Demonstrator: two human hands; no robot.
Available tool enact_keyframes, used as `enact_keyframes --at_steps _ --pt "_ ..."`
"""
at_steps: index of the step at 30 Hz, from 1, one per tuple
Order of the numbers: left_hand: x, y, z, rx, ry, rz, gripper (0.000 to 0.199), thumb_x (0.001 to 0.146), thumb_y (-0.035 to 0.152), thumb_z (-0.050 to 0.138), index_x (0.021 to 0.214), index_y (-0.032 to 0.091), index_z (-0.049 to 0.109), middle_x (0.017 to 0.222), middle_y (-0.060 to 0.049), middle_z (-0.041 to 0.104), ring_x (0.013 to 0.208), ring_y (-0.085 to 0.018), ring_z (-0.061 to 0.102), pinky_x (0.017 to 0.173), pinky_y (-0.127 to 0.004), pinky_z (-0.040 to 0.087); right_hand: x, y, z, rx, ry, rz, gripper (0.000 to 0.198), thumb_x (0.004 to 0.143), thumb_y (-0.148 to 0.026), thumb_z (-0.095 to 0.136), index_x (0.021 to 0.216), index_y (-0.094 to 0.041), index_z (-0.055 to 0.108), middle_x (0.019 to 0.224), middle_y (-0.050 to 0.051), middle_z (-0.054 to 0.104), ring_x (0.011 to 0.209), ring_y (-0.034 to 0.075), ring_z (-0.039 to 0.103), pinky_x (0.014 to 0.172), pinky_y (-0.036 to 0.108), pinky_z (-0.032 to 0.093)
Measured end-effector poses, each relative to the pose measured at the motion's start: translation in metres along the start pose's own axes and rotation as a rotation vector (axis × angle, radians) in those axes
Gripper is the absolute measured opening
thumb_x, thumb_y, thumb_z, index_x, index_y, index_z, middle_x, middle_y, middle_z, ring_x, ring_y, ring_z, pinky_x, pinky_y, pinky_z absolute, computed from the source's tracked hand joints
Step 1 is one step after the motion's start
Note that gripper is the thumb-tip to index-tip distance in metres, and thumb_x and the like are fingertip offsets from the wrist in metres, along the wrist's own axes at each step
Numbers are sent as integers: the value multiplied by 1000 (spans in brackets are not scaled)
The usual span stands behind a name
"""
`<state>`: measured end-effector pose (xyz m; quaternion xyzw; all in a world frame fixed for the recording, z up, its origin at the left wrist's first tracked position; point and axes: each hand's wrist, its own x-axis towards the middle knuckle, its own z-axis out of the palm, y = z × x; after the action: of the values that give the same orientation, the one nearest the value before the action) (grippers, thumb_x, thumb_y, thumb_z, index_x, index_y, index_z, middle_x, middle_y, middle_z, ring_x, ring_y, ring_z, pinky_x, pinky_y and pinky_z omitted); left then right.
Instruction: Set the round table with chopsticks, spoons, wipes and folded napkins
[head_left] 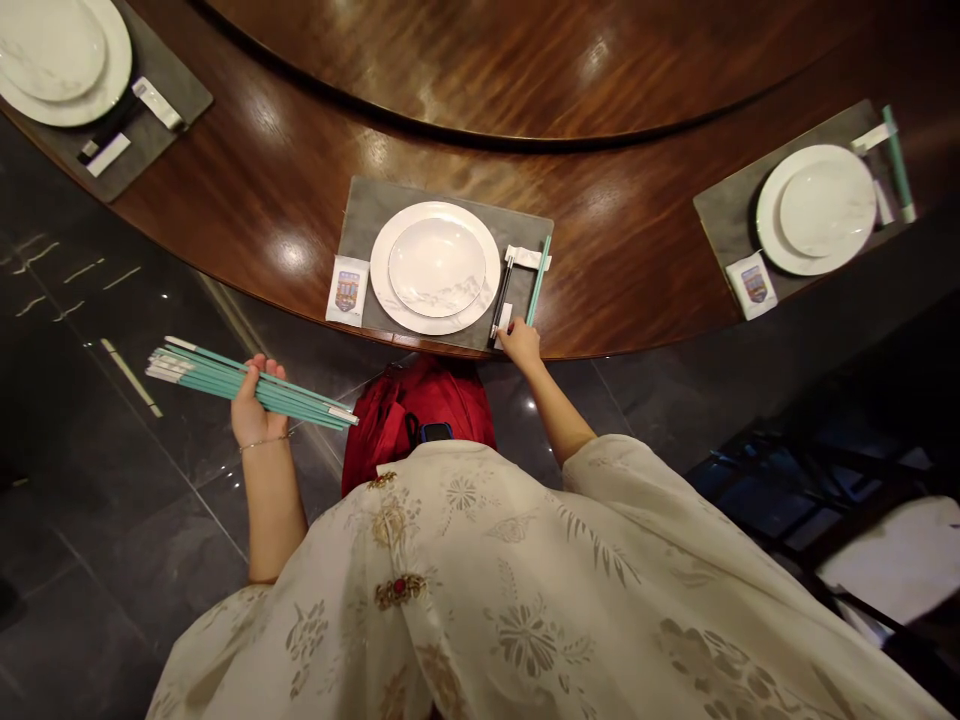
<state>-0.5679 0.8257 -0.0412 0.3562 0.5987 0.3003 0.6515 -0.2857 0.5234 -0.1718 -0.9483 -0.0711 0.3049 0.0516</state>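
Note:
My left hand (pixel 259 400) is closed round a bundle of teal chopsticks (pixel 202 375) with white ends, held out over the floor left of the table. At the front edge of the middle placemat (pixel 360 215), my right hand (pixel 521 342) is closed at the lower end of a pair of teal chopsticks (pixel 538 280). Their upper part lies on a white chopstick rest (pixel 529 258). Beside them, to the left, are black chopsticks (pixel 502 302), close to my fingertips. A small plate (pixel 437 265) sits on a larger white plate (pixel 382 290), with a printed packet (pixel 347 290) at its left.
The round wooden table (pixel 285 180) carries a raised turntable (pixel 525 70). Similar settings lie left and right, with a plate (pixel 825 205) and teal chopsticks (pixel 898 165) on the right one. A red-covered seat (pixel 465 400) is before me; a pale chair (pixel 892 560) stands lower right.

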Motion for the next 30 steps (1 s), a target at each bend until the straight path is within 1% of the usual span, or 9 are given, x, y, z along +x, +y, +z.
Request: enact_keyframes --at_steps 3,7,11,13,16,19,22,26,30 --pt "-1 0 4 -145 61 -3 8 80 11 57 81 19 58 80 3 67 80 -6 63 83 -19 51 0 -2 -1 5 -10 6 34 86 -36 50 108 -12 55 107 18 63 102 27 58 87 33 41" --pt "-6 -3 11 -136 66 0 7 79 12 59 81 19 59 84 1 68 79 -6 64 85 -20 51 -3 -3 -5 1 -24 10 35 85 -35 51 109 -11 55 106 18 63 103 28 58 87 33 42" --pt "-17 -5 17 -78 -3 -11 12 75 20 66 86 20 59 91 -1 69 81 -9 65 87 -25 51 -17 -10 -18 -31 40 -18 38 84 -35 51 110 -8 55 101 20 64 99 29 60 86 37 43" --pt "-23 -5 20 -76 -61 -38 17 74 21 68 88 19 59 92 -3 70 79 -11 66 85 -27 52 -29 -26 -27 47 75 -118 36 84 -35 51 108 -10 57 94 16 66 94 26 61 85 36 44" --pt "-31 0 20 -72 -189 -66 23 70 21 70 91 18 59 92 -5 70 72 -13 67 77 -29 55 -59 -73 -40 338 -53 -372 32 83 -39 51 100 -14 60 83 9 66 82 20 63 78 32 48" --pt "-38 8 13 -35 -370 -100 30 66 24 74 92 17 60 89 -6 71 66 -15 67 68 -29 57 -103 -142 -49 633 -344 -589 37 80 -47 54 99 -15 61 79 6 64 74 16 62 70 28 51" --pt "-41 17 -2 -5 -534 -161 35 62 26 77 91 15 60 84 -7 71 60 -16 66 60 -27 56 -143 -214 -49 815 -589 -738 46 73 -51 61 103 -16 61 82 5 64 75 15 62 67 25 53" --pt "-38 27 -29 15 -629 -229 36 60 25 78 88 13 59 79 -7 70 58 -16 66 57 -26 56 -177 -285 -39 832 -699 -868 46 69 -54 65 94 -16 62 77 2 63 72 14 62 65 24 52" --pt "-26 33 -63 -26 -588 -233 35 64 27 76 90 13 57 79 -8 71 59 -16 66 59 -27 56 -198 -322 -18 739 -761 -918 42 67 -55 68 77 -15 59 65 0 61 63 13 61 64 24 53"
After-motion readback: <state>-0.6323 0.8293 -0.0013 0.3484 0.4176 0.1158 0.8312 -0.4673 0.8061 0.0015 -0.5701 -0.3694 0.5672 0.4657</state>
